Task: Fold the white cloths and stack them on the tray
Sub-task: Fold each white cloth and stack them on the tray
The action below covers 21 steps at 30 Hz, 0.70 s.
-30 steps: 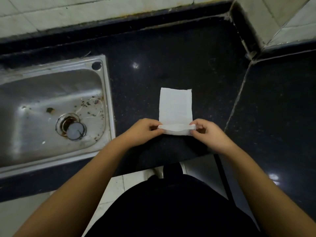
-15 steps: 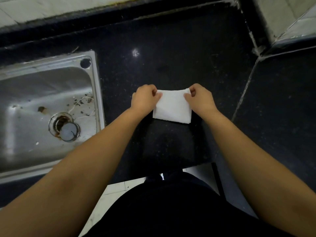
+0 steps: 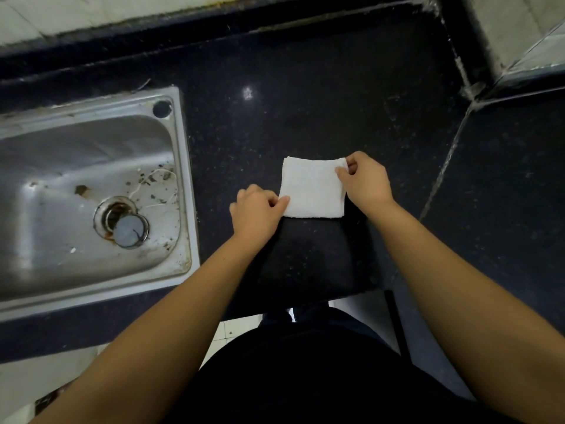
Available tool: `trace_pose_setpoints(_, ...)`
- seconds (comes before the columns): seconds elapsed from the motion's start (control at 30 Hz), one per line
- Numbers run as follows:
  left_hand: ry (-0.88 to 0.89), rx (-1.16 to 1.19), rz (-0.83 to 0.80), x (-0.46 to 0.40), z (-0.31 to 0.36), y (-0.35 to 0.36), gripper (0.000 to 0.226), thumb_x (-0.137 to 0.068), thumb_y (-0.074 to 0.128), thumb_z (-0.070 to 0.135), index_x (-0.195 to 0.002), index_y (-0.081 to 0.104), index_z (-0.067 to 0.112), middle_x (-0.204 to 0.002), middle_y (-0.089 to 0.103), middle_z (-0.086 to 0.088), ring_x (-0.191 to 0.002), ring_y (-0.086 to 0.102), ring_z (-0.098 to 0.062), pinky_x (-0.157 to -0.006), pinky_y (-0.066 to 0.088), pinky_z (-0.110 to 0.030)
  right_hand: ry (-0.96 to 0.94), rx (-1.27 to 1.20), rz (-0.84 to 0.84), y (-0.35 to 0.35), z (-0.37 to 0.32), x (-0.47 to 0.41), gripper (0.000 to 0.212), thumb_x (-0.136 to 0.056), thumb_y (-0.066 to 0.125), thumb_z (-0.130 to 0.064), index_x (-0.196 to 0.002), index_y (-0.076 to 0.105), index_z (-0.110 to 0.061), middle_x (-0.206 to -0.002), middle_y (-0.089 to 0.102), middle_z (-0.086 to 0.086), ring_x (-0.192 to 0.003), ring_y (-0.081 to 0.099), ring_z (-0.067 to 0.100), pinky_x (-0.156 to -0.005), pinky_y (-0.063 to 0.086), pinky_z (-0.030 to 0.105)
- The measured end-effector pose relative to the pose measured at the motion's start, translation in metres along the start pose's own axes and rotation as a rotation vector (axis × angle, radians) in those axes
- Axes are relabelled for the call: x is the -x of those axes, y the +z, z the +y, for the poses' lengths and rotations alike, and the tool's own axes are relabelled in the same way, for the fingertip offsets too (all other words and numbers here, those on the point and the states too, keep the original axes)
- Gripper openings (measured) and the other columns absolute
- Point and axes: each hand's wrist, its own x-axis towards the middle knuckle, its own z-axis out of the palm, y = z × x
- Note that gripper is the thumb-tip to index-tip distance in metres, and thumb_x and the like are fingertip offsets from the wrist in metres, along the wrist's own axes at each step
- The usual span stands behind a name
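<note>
A: Nearest, our left hand (image 3: 255, 214) pinches the near-left corner of the small folded white terry cloth (image 3: 313, 187); beyond it, our right hand (image 3: 365, 180) pinches the far-right corner. What comes next?

B: We judge another fold is due: keep both pinches firm, bring edge to edge squarely, then press flat on the black speckled stone countertop (image 3: 305, 102).

A: And the stainless steel sink (image 3: 180, 179)?

B: Well apart, at left. No tray is in view.
</note>
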Motion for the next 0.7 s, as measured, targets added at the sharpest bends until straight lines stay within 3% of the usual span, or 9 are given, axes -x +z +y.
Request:
trace_pose_setpoints(0.13,0.090,-0.249,0.061,0.000,0.000,0.001,0.036,-0.092,0.047,0.048,-0.089,0.065,0.017,-0.107,0.055,-0.004,-0.106,0.047,-0.023,-0.091,0.032,-0.037,-0.007,0.064,0.042,0.000,-0.003,0.005,0.027,-0.094,0.053,-0.030,-0.114,0.054,-0.012,-0.113,0.060,0.008,-0.097,0.058,0.021,-0.075,0.047,0.034)
trace_pose_setpoints(0.3,0.012,-0.123,0.126,-0.014,0.017,-0.003,0.048,-0.094,0.039,0.053,-0.114,0.054,0.012,-0.119,0.055,-0.007,-0.114,0.047,-0.024,-0.095,0.034,-0.040,0.091,0.212,0.049,0.001,-0.003,0.019,0.050,-0.096,0.045,-0.042,-0.129,0.045,-0.005,-0.129,0.050,0.015,-0.114,0.053,0.031,-0.089,0.045,0.043)
trace_pose_setpoints(0.43,-0.054,-0.210,0.064,-0.030,0.035,0.001,0.049,-0.096,0.040,0.044,-0.128,0.046,0.007,-0.135,0.046,-0.011,-0.126,0.040,-0.027,-0.100,0.032,-0.042,0.130,0.337,0.006,0.012,-0.012,0.023,0.050,-0.095,0.048,-0.040,-0.128,0.042,-0.003,-0.133,0.049,0.016,-0.121,0.049,0.032,-0.098,0.038,0.042)
trace_pose_setpoints(0.6,-0.056,-0.187,0.069,-0.030,0.040,0.006,0.030,-0.095,0.045,0.028,-0.117,0.053,0.009,-0.130,0.044,-0.011,-0.122,0.039,-0.027,-0.097,0.032,-0.039,0.139,0.339,-0.072,0.009,-0.014,0.018,0.035,-0.094,0.050,-0.024,-0.123,0.048,-0.006,-0.130,0.050,0.014,-0.119,0.049,0.031,-0.099,0.036,0.042)
trace_pose_setpoints(0.7,-0.069,0.021,0.064,-0.028,0.039,0.001,0.016,-0.094,0.049,0.026,-0.101,0.055,0.013,-0.107,0.054,-0.004,-0.107,0.049,-0.023,-0.094,0.037,-0.037,0.123,0.177,-0.080,0.005,-0.012,0.017,0.025,-0.089,0.052,-0.020,-0.111,0.053,-0.007,-0.118,0.053,0.013,-0.107,0.053,0.029,-0.089,0.045,0.041)
